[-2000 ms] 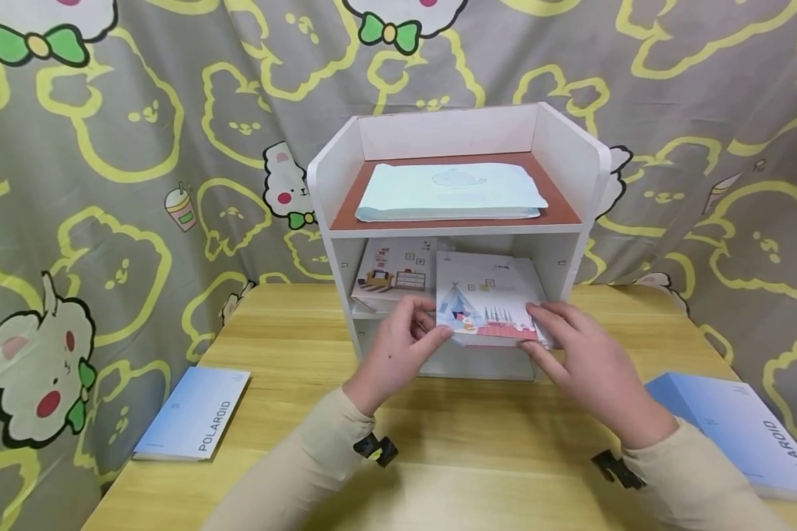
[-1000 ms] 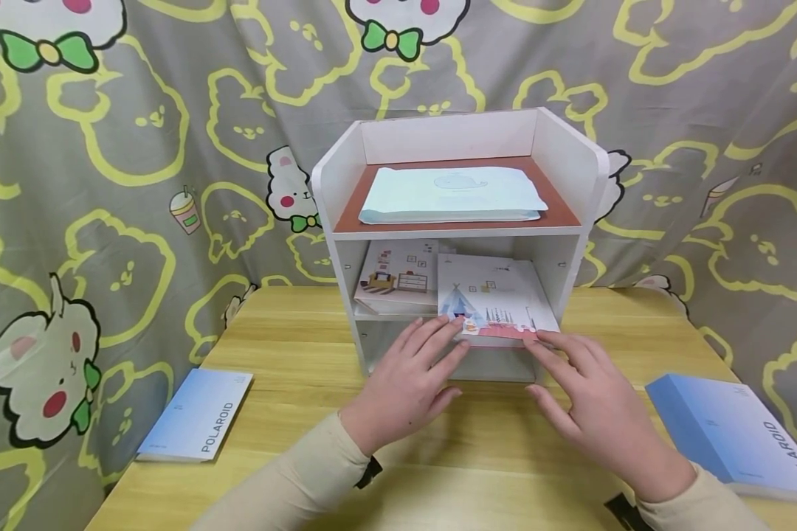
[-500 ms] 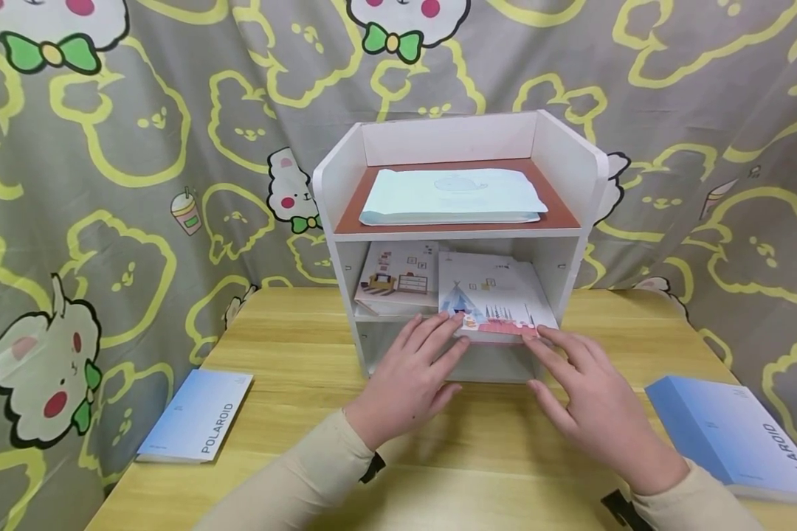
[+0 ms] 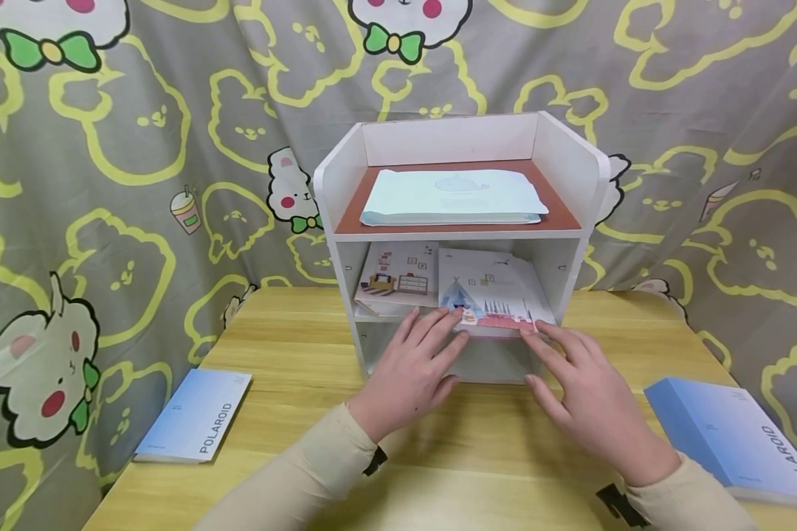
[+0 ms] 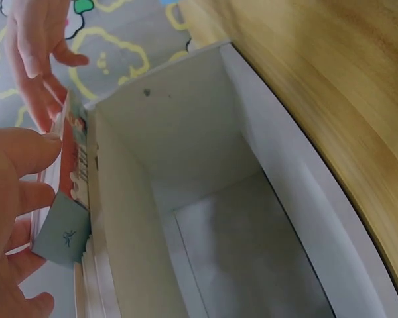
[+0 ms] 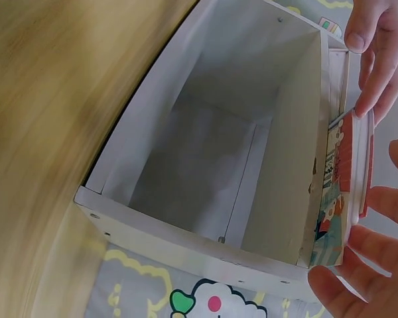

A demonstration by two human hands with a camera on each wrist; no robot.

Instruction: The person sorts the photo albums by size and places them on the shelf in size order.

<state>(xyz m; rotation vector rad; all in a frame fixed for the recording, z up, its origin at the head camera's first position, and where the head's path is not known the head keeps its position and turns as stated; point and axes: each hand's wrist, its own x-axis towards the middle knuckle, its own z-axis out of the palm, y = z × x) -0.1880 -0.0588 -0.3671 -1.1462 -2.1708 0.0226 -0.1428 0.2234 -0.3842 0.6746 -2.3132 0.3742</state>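
Note:
A white-covered book [image 4: 491,284] with a blue tent and a red strip lies flat on the right of the shelf unit's [image 4: 461,236] middle level, its front end near the shelf edge. My left hand [image 4: 412,376] has its extended fingertips on the book's front left, thumb apart. Fingertips of my right hand [image 4: 591,402] touch the front right corner, fingers outstretched. In the right wrist view the book's red front edge [image 6: 348,159] shows between both hands. Left of it, a second book [image 4: 398,276] with drawn furniture sits on the same level.
On the unit's top level lies a pale blue packet [image 4: 452,198] with a whale drawing. A blue POLAROID box [image 4: 195,413] lies at the left of the wooden table [image 4: 285,332], and a thicker one [image 4: 737,435] at the right. A patterned curtain [image 4: 239,88] hangs behind.
Two seconds ago both hands held the tent book by its front corners. Since then they have loosened to outstretched fingers, and the book has slid a little deeper into the shelf.

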